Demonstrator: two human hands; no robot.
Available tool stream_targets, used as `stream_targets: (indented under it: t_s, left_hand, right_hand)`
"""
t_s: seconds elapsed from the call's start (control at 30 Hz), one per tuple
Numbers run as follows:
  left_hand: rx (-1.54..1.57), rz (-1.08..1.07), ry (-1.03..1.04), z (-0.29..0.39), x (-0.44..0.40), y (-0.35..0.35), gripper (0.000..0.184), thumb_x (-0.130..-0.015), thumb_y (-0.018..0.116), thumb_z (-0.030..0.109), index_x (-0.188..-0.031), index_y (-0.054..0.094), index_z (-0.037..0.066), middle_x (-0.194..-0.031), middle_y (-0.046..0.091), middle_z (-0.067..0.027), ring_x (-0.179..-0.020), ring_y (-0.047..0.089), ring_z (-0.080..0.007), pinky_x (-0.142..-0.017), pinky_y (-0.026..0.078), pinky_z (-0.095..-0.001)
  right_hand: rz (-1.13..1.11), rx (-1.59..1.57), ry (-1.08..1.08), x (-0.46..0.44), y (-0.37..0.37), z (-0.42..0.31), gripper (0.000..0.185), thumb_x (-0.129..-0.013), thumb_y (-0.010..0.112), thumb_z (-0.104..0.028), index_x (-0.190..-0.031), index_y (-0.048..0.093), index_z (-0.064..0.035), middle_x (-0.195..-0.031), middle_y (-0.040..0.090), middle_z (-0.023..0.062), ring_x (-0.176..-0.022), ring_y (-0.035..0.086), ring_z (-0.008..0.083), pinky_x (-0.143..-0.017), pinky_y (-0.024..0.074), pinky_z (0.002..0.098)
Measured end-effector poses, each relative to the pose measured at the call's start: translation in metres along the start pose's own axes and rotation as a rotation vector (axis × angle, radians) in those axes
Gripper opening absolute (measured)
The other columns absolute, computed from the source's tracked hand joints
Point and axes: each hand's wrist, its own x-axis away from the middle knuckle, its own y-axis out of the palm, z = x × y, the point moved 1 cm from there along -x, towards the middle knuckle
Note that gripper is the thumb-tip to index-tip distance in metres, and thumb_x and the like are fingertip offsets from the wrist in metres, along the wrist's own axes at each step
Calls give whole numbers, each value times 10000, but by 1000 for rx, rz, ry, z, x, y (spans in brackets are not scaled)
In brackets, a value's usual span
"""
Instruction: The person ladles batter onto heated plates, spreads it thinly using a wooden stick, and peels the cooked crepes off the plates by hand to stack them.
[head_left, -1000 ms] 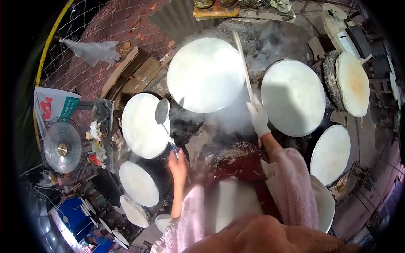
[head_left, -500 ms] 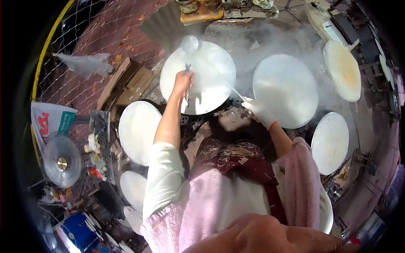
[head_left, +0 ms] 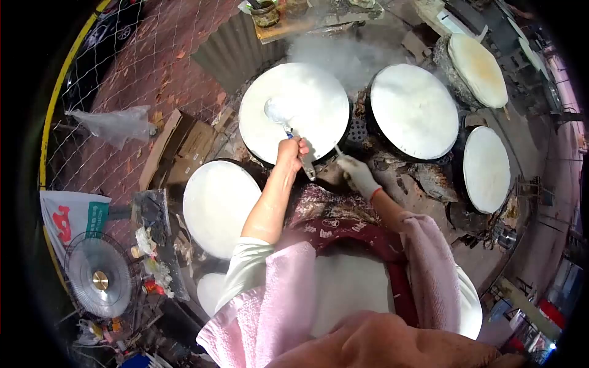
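Note:
My bare left hand point(head_left: 292, 151) is closed around the handle of a metal ladle point(head_left: 280, 111). The ladle's bowl rests on or just over a round griddle point(head_left: 264, 86) covered in white batter; I cannot tell if they touch. In a white glove, my right hand point(head_left: 359, 175) grips a thin stick point(head_left: 338, 149), whose visible end is at the griddle's near right edge. Most of the stick is hidden by the hand or foreshortened. Another white-coated round griddle point(head_left: 414, 110) stands to the right of that hand.
White-coated rounds lie farther right point(head_left: 486, 170) and at left point(head_left: 221, 207). A browned flatbread point(head_left: 478, 69) sits at upper right. A jar point(head_left: 265, 13) stands on a board at the back. Left are a cardboard box point(head_left: 187, 150), a fan point(head_left: 99, 279) and wire fence. Steam rises behind the griddles.
The ladle's bowl has come from the griddle's far edge toward its middle. The stick no longer stretches across the batter; my right hand is drawn back toward my body. The whole view has shifted.

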Motion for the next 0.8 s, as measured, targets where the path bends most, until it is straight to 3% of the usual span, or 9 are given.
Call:
stream_targets:
  t_s: [0.2, 0.27, 0.3, 0.33, 0.43, 0.57, 0.63, 0.7, 0.8]
  left_hand:
    - [295, -153, 131, 16, 28, -9, 151, -964, 477, 119, -983, 502, -29, -748, 521, -67, -596, 479, -154, -545, 444, -274]
    - [179, -622, 278, 30, 19, -75, 198, -954, 479, 169, -1049, 537, 5, -720, 503, -14, -553, 460, -120, -526, 418, -269]
    - [311, -758, 301, 26, 6, -105, 225, -976, 437, 214, -1053, 530, 24, -667, 468, 21, -492, 425, -94, -491, 379, -265]
    - [842, -1077, -276, 35, 38, -101, 271, -1036, 332, 253, -1018, 492, 34, -570, 390, 57, -353, 329, -74, -404, 289, -268]
    - [118, -638, 131, 55, 77, -85, 272, -1014, 438, 281, -1031, 570, 43, -562, 374, 74, -347, 312, -47, -415, 296, -242]
    - [-127, -416, 283, 100, 53, -75, 252, -963, 528, 284, -1020, 625, 59, -500, 390, 91, -395, 279, -55, -452, 275, -240]
    - [-54, -33, 299, 101, 72, -32, 211, -929, 562, 119, -1096, 566, -11, -894, 642, -60, -525, 420, -68, -445, 334, -220]
    - [-383, -164, 476, 79, 101, 0, 191, -969, 537, 190, -988, 541, 0, -620, 421, 14, -461, 390, -66, -377, 295, -217]
    - [-535, -354, 432, 47, 119, 33, 190, -1002, 483, 200, -982, 522, 15, -595, 409, 4, -418, 364, -72, -337, 283, -210]
  right_hand:
    - [-100, 92, 97, 9, 43, -22, 335, -921, 620, -318, -1125, 631, -52, -616, 537, -38, -423, 415, 80, -386, 292, 253]
    - [56, 185, -331, -7, 26, -27, 331, -908, 633, -304, -1099, 655, -34, -687, 566, -37, -569, 485, 49, -492, 360, 214]
    - [75, 242, -247, -8, 19, -26, 359, -909, 634, -303, -1160, 634, -47, -810, 602, -6, -694, 519, 63, -601, 397, 228]
    - [88, 300, -162, -10, 12, -24, 395, -910, 634, -303, -1220, 612, -60, -932, 638, 26, -819, 553, 77, -710, 433, 241]
    - [-74, 676, -287, -13, 5, -11, 435, -917, 630, -289, -1281, 586, -55, -1139, 666, 73, -1064, 559, 99, -932, 421, 254]
    - [169, 641, -367, 3, -4, -14, 440, -890, 634, -390, -1216, 630, -93, -1024, 699, 128, -955, 644, 160, -828, 476, 291]
    - [129, 838, -349, 5, -44, 1, 386, -884, 634, -397, -1155, 667, -124, -1057, 691, 119, -902, 663, 222, -836, 490, 315]
    - [44, 775, -483, 27, -71, 9, 364, -881, 628, -424, -1094, 688, -135, -964, 702, 106, -857, 666, 230, -797, 499, 326]
    - [363, 724, -597, 73, -134, 13, 395, -855, 643, -466, -1087, 693, -151, -951, 698, 103, -840, 664, 243, -767, 505, 334]
